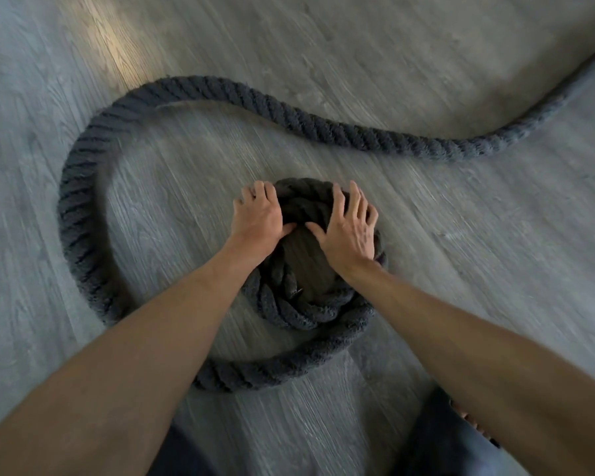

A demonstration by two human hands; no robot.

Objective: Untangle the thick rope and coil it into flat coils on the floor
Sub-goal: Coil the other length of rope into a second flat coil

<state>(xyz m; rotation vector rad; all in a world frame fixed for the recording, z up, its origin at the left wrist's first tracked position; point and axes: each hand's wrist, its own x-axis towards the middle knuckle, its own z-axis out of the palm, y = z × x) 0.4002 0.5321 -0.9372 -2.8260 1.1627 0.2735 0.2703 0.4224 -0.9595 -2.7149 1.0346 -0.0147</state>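
Observation:
A thick dark grey twisted rope (83, 173) lies on the wooden floor. Its end is wound into a small tight coil (303, 304) in the middle of the view. From the coil the rope swings out in one wide loop to the left and back, then snakes off toward the upper right edge. My left hand (258, 218) presses on the coil's left far side, fingers spread over the rope. My right hand (349, 225) rests flat on the coil's right far side, fingers apart. Both hands cover part of the coil.
Grey wood-plank floor (426, 63) stretches all around, with a warm patch of light at the upper left. My dark trouser legs (437, 438) and bare toes (471, 420) show at the bottom edge, just below the outer turn of the rope.

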